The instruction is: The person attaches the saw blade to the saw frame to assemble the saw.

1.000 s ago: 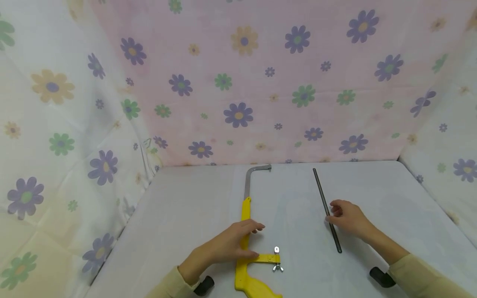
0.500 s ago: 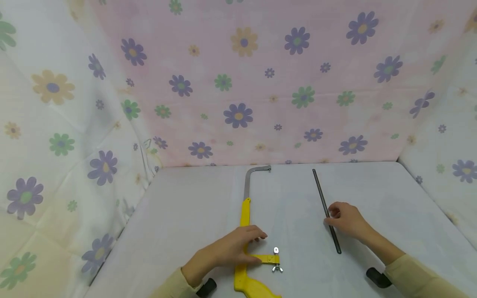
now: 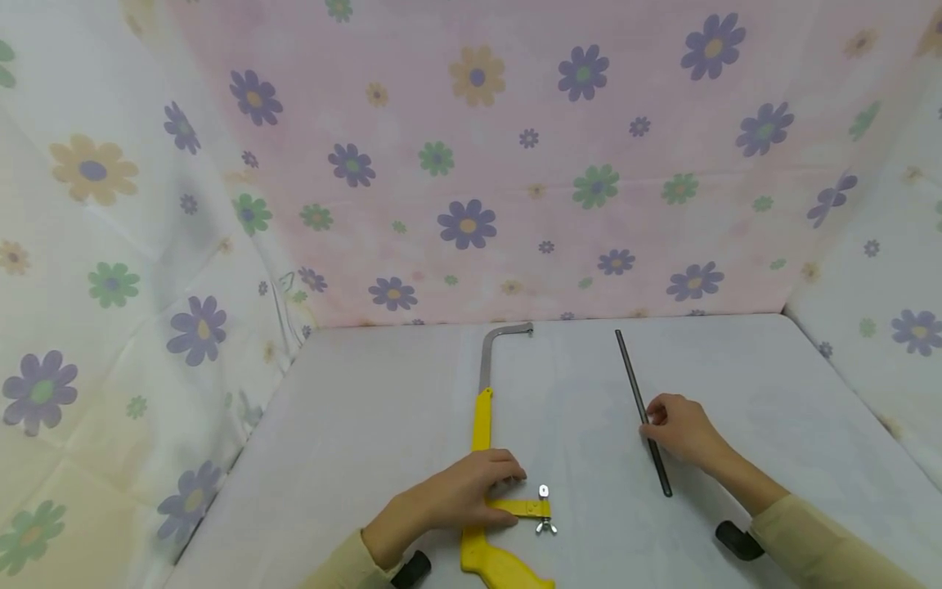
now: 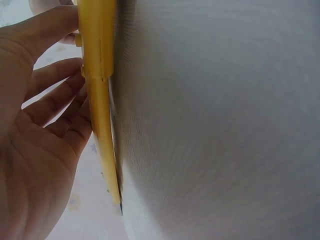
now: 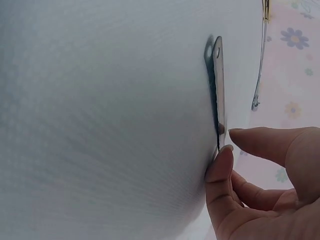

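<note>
A yellow-framed hacksaw [image 3: 482, 419] with no blade fitted lies on the table, its grey bent end pointing away. My left hand [image 3: 459, 495] rests over its frame, with thumb and fingers reaching across to the wing-nut arm [image 3: 526, 508]. In the left wrist view, relaxed fingers [image 4: 60, 95] touch the side of the frame. To the right, a dark, narrow hacksaw blade [image 3: 631, 376] lies slanted. My right hand [image 3: 684, 429] has curled thumb and index finger at its middle. The right wrist view shows the blade [image 5: 220, 80] with a hole in its near end.
The white table [image 3: 368, 393] is enclosed by flower-printed cloth [image 3: 515, 164] at the back and both sides. A black wrist device [image 3: 738, 541] sits by the right sleeve, another [image 3: 412, 568] by the left.
My left hand has slid slightly down the hacksaw frame toward me. The right hand has shifted slightly left at the blade. Hacksaw and blade stay in place on the table.
</note>
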Motion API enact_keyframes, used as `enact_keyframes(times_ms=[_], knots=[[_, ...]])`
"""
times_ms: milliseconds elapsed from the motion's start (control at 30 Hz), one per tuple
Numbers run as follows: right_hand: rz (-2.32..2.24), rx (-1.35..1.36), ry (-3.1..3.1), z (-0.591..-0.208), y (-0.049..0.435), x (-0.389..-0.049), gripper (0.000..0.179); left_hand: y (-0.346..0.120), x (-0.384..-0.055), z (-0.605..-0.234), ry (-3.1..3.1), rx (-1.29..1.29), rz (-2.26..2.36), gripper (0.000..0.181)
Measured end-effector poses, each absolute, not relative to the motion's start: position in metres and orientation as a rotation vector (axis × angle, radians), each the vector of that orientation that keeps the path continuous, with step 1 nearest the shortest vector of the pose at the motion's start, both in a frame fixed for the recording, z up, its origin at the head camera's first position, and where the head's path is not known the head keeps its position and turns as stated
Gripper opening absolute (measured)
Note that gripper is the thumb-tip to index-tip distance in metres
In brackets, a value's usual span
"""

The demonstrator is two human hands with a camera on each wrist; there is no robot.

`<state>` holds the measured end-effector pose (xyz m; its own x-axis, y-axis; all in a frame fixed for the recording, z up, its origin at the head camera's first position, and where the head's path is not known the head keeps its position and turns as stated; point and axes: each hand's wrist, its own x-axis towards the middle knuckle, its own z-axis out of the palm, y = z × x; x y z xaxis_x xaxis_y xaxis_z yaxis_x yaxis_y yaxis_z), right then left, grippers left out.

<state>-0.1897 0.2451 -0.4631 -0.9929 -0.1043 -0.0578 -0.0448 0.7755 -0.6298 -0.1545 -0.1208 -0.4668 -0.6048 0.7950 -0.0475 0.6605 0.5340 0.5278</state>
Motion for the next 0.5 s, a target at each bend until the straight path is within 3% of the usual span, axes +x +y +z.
enact_keyframes(times_ms=[500], knots=[[-0.976,-0.054,2.896,-0.4648,0.2454,-0.1928,0.020,-0.1178,-0.1549,-0.4660,2.504,1.174,0.619,0.036]])
